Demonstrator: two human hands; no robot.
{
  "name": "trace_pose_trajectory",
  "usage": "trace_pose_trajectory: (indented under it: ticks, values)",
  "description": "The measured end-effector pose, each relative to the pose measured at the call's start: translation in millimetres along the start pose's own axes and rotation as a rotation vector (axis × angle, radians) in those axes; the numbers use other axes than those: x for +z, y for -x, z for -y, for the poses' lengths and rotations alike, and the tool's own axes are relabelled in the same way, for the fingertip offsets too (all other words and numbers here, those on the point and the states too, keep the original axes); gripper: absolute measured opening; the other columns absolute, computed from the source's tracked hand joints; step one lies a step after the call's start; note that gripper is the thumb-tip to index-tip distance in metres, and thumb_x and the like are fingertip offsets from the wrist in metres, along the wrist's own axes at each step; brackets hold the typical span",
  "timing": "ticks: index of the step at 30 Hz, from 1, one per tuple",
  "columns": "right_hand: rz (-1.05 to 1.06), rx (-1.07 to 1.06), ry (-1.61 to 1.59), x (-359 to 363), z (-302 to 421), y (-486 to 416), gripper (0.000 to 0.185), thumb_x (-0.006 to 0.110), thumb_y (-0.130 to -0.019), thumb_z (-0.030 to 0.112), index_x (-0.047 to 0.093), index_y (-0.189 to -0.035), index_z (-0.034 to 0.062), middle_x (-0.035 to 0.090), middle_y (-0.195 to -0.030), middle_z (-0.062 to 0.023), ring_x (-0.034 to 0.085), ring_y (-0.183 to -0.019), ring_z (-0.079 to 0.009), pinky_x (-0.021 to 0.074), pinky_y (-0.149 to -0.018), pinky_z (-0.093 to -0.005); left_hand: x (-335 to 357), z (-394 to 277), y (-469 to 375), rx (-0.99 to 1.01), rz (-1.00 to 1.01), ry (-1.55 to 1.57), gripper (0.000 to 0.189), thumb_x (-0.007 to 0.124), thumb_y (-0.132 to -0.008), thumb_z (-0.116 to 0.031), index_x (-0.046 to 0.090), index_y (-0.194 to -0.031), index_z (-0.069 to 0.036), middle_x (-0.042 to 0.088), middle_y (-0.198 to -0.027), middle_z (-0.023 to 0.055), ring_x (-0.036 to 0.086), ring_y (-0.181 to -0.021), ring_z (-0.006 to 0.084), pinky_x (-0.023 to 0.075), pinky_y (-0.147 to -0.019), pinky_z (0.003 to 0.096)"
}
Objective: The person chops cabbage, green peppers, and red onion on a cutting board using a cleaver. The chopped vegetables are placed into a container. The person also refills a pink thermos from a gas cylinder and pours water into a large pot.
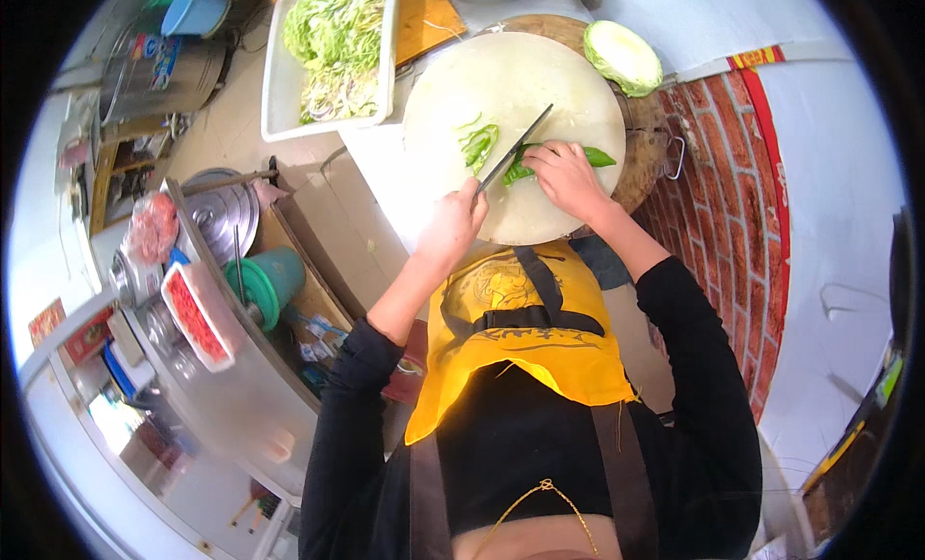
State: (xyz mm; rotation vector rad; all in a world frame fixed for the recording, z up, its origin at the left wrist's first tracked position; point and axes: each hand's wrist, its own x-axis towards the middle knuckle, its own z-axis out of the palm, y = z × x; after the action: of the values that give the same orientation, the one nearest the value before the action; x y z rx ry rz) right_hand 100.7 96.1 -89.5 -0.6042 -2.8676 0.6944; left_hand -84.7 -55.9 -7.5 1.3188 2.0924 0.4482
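My left hand (457,217) grips the handle of a kitchen knife (514,150), its dark blade seen nearly edge-on above a round, pale cutting board (556,69). Under the curled fingers of my right hand (562,176) lies a long green pepper (600,157), pressed to the board. Its cut end sits close to the right side of the blade. To the left of the blade is a small heap of sliced green pepper (478,147). The pepper's middle is hidden by my right fingers.
A halved cabbage (623,58) rests at the far right of the wooden block (643,126) beneath the board. Beyond the board's left edge stands a white tub (329,130) of shredded cabbage (336,25). A brick-patterned wall (737,199) rises at right; a tray of red food (196,314) sits left.
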Motion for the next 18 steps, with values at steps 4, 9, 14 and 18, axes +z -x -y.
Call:
trace_pose_trajectory:
  ticks: [4,9,14,18]
  values:
    - [-0.015,-0.033,-0.029,-3.0,-1.9,-4.7,0.028,0.061,-0.083,0.006,0.066,-0.110,0.0082,0.062,-0.119,-0.0035,0.053,-0.113,-0.0239,0.0379,-0.095,-0.0375,-6.0,-6.0,16.9,-0.094,0.028,-0.048,0.020,0.052,-0.096,-0.024,0.054,-0.098,-0.004,0.062,-0.068,0.0222,0.063,-0.068,0.0433,0.0503,-0.064,0.0512]
    - [0.006,-0.007,-0.033,-4.4,-2.6,-2.7,0.026,0.061,-0.083,0.006,0.066,-0.109,0.0075,0.062,-0.119,-0.0044,0.053,-0.113,-0.0243,0.0381,-0.095,-0.0380,5.3,-22.4,-3.6,-0.035,-0.028,0.007,0.024,0.052,-0.097,-0.026,0.055,-0.102,-0.003,0.063,-0.070,0.0245,0.063,-0.070,0.0450,0.0507,-0.066,0.0518]
    - [0.007,-0.020,-0.041,0.1,-6.1,-0.7,0.026,0.062,-0.084,0.008,0.065,-0.110,0.0080,0.062,-0.118,-0.0049,0.053,-0.115,-0.0247,0.0389,-0.095,-0.0381,1.3,-19.3,-10.4,-0.111,-0.024,-0.080,0.026,0.051,-0.097,-0.027,0.056,-0.106,-0.003,0.064,-0.072,0.0253,0.064,-0.072,0.0443,0.0517,-0.068,0.0518]
    - [0.000,-0.024,-0.051,1.8,-9.3,-1.1,0.025,0.062,-0.085,0.008,0.065,-0.110,0.0085,0.063,-0.118,-0.0050,0.054,-0.113,-0.0252,0.0394,-0.094,-0.0382,2.2,-19.3,-5.7,-0.136,0.155,-0.058,0.025,0.051,-0.097,-0.027,0.056,-0.104,-0.004,0.063,-0.071,0.0247,0.064,-0.072,0.0444,0.0515,-0.067,0.0514]
